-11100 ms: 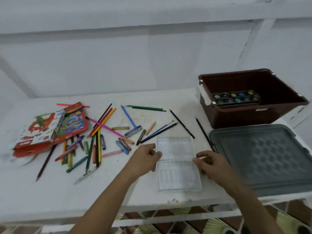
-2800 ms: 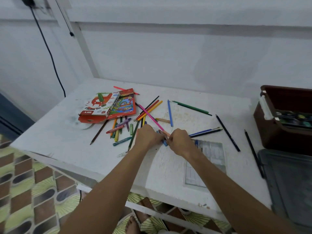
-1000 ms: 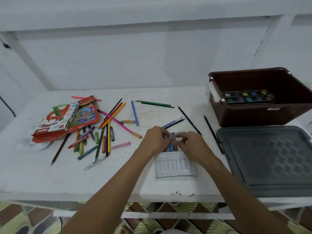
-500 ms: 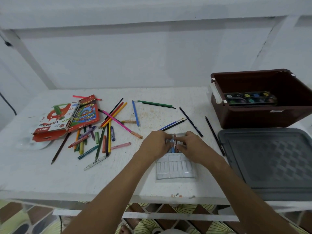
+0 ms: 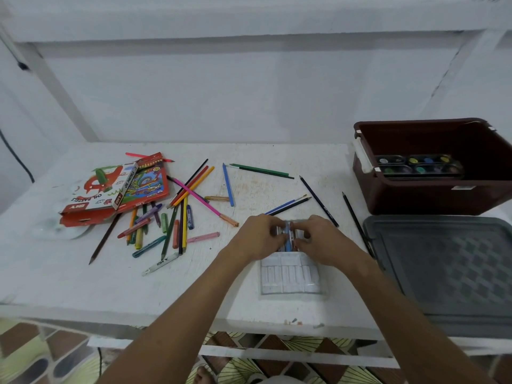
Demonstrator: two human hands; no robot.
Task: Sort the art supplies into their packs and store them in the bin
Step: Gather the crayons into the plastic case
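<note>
**Pastels at the far end of the clear tray**

Clear ribbed plastic pastel tray [image 5: 289, 277] lies flat at the near edge of the white table [image 5: 69, 284]; its near slots show empty. Left hand [image 5: 259, 236] and right hand [image 5: 321, 238] meet over the far end, fingers pinched narrow on short blue and brown oil pastels [image 5: 288, 235]. Loose coloured pencils and pastels [image 5: 166, 217] lie left, beside the red card packs [image 5: 113, 189]. Dark brown plastic bin [image 5: 432, 195] stands far right, with a paint palette [image 5: 418, 167] inside.
</note>
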